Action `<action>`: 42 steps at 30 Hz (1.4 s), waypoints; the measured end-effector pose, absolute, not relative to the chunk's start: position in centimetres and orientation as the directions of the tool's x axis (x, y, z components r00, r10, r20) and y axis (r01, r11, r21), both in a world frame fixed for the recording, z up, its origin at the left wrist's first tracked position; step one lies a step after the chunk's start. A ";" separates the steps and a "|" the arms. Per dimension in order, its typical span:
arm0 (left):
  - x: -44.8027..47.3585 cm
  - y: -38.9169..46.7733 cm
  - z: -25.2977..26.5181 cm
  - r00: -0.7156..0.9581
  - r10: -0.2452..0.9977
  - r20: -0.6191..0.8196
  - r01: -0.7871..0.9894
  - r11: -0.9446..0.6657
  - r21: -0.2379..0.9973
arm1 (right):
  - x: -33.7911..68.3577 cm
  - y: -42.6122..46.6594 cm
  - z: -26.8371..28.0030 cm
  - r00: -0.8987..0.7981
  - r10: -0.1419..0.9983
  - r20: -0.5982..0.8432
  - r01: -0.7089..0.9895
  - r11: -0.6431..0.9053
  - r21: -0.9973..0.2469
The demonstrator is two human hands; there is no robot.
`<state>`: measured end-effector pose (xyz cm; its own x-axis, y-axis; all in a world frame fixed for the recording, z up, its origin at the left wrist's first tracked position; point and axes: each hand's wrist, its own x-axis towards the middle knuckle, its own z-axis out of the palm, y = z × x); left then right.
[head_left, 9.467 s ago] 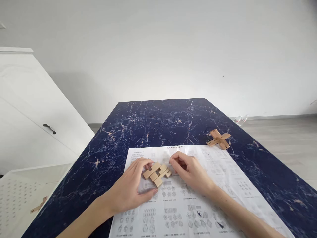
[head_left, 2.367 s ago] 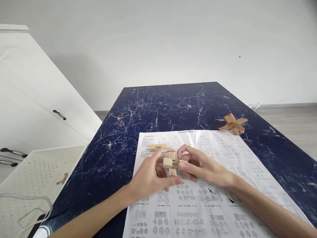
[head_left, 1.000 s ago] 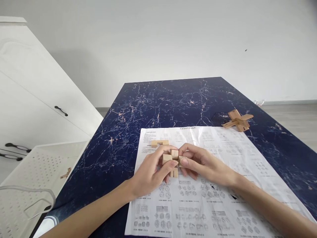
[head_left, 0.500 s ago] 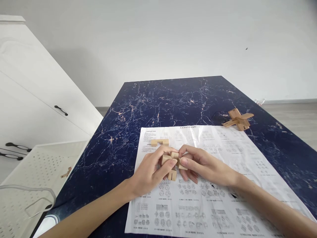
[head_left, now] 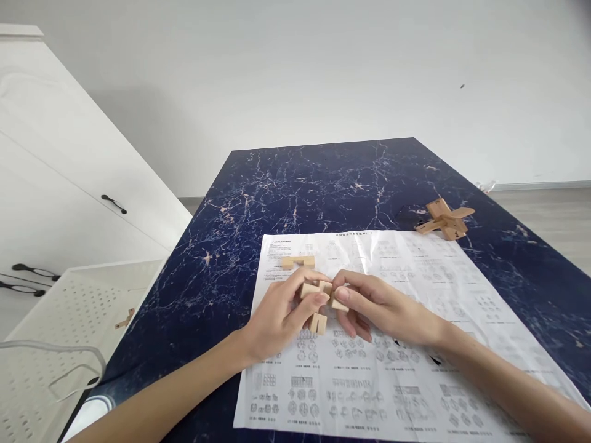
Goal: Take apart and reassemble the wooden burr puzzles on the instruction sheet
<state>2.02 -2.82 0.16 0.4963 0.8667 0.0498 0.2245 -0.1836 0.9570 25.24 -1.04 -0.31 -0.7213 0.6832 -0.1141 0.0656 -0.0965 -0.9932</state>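
Observation:
Between my two hands is a wooden burr puzzle (head_left: 317,323), made of interlocked pale blocks, held just above a printed sheet (head_left: 369,409). My left hand (head_left: 281,311) grips its left side, thumb across the front and index finger over the top. At its right side, my right hand (head_left: 378,301) pinches a block between thumb and fingers. A dark mark shows on the block that points toward me. Beyond my left fingers, a loose notched wooden piece (head_left: 298,263) lies on the sheet. My fingers hide much of the puzzle.
An assembled wooden cross-shaped puzzle (head_left: 446,219) sits at the sheet's upper right edge on the dark blue marbled table (head_left: 314,184). To the left stand a white cabinet (head_left: 69,166) and a perforated white surface (head_left: 78,307) with a cable (head_left: 55,346) and a small wooden object (head_left: 124,319).
Both hands keep hold of the puzzle, which has turned slightly; its upper and right blocks sit at a different tilt. The loose notched piece stays on the sheet.

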 end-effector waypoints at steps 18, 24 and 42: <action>2.1 -2.6 1.2 0.522 0.833 -0.180 0.122 0.136 0.983 | 25.3 -1.2 -0.8 -0.543 0.839 0.043 0.373 0.287 -0.883; 2.3 -2.7 1.1 0.512 0.845 -0.154 0.152 0.088 0.985 | 25.5 -1.1 -1.0 -0.545 0.832 0.108 0.401 0.371 -0.837; 2.2 -2.7 0.9 0.526 0.835 -0.164 0.119 0.119 0.986 | 25.9 -1.1 -0.8 -0.579 0.813 0.063 0.378 0.336 -0.862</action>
<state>2.21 -2.67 0.92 0.5256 0.8347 -0.1641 0.1192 0.1187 0.9858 25.93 -1.15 -0.79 -0.5787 0.8131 0.0632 0.3783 0.3363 -0.8624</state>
